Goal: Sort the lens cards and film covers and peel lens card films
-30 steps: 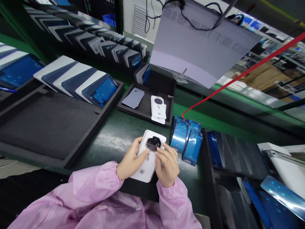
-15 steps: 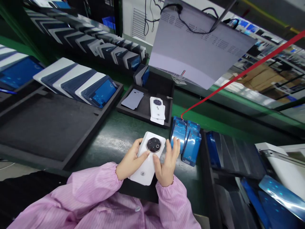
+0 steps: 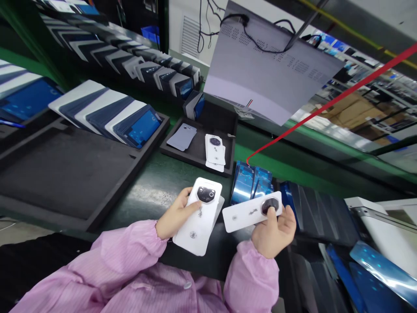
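My left hand (image 3: pixel 174 215) holds a white cover (image 3: pixel 198 217) over the near edge of the green table (image 3: pixel 153 191), fingers (image 3: pixel 192 208) curled round its left side, thumb on its face. It is a white phone back with rounded corners, a dark, roughly round camera patch (image 3: pixel 206 194) near its far end and a small grey mark near the near end. A second white sheet shows just under its right edge.

My right hand (image 3: pixel 275 230) grips a second cover (image 3: pixel 251 211) of the same kind, held crosswise, its dark camera patch (image 3: pixel 270 204) at the right end under my thumb. Small dark markings sit along its middle and a dot near its left end; they are too small for me to read.

Just beyond both covers, blue film sheets (image 3: pixel 249 182) stand on edge. Farther back a black tray (image 3: pixel 198 150) carries a stack of white covers (image 3: pixel 215 150) and one grey cover (image 3: pixel 182 137). I can make out no brand or legible writing anywhere.
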The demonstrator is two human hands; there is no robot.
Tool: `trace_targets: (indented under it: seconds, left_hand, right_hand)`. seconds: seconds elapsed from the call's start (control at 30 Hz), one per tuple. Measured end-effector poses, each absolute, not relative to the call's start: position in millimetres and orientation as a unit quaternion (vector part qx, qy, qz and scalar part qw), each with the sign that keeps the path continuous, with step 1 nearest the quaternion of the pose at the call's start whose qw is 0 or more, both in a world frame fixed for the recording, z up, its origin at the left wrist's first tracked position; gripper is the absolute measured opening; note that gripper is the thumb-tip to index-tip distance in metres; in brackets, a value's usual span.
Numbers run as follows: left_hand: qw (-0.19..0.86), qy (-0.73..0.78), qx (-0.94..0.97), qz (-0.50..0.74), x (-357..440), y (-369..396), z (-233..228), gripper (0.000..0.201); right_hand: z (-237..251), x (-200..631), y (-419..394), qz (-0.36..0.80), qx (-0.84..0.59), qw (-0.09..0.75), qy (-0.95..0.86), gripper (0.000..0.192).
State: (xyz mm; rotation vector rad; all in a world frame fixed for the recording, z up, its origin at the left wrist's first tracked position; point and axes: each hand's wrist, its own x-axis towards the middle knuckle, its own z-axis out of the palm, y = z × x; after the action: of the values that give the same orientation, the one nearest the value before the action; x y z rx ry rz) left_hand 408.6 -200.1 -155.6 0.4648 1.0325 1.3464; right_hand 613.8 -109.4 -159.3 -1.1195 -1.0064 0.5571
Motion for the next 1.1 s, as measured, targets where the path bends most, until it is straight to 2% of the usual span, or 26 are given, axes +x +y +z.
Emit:
trace_targets:
  seconds: [0.03, 0.13, 0.17, 0.23, 0.3, 0.37, 0.47, 0.63, 0.73, 0.83, 0.93, 1.03, 1.1]
  left_hand:
    - [0.625, 0.455, 0.188, 0.605, 407, -199, -154, 0.046]
    - [0.601, 0.456, 0.168, 0.634, 403, -197, -152, 0.048]
    - [0.597, 0.458, 0.174, 0.636, 403, -197, -152, 0.047]
    - [0.587, 0.470, 0.202, 0.628, 404, -198, -152, 0.046]
    - [0.575, 0.490, 0.241, 0.609, 407, -199, -153, 0.044]
    - [0.561, 0.506, 0.286, 0.589, 410, -202, -155, 0.042]
    - [0.527, 0.532, 0.367, 0.552, 416, -208, -160, 0.039]
    - [0.396, 0.599, 0.488, 0.497, 423, -216, -169, 0.040]
    - [0.367, 0.609, 0.510, 0.484, 424, -217, -171, 0.040]
    - [0.410, 0.597, 0.482, 0.494, 424, -215, -170, 0.039]
    - [0.494, 0.559, 0.403, 0.531, 421, -211, -166, 0.038]
    - [0.512, 0.529, 0.365, 0.571, 416, -207, -162, 0.037]
    - [0.509, 0.521, 0.361, 0.583, 414, -205, -161, 0.037]
  right_hand:
    - [-162, 617, -107, 0.283, -0.512, 0.653, -0.480, 0.042]
    - [-174, 607, -110, 0.372, -0.522, 0.458, -0.617, 0.040]
    - [-179, 598, -114, 0.356, -0.517, 0.408, -0.663, 0.038]
    - [-183, 579, -124, 0.257, -0.506, 0.365, -0.737, 0.032]
    - [-182, 564, -133, 0.150, -0.487, 0.383, -0.770, 0.026]
    - [-176, 557, -140, 0.113, -0.453, 0.449, -0.761, 0.020]
    - [-169, 556, -145, 0.179, -0.419, 0.506, -0.733, 0.016]
    - [-168, 560, -142, 0.318, -0.429, 0.499, -0.683, 0.011]
    - [-167, 562, -141, 0.336, -0.428, 0.493, -0.679, 0.009]
    - [-164, 562, -145, 0.235, -0.425, 0.494, -0.721, 0.007]
    - [-163, 560, -152, 0.106, -0.326, 0.504, -0.793, 0.010]
    - [-164, 558, -156, 0.121, -0.181, 0.482, -0.849, 0.016]
    - [-165, 557, -156, 0.148, -0.133, 0.478, -0.855, 0.019]
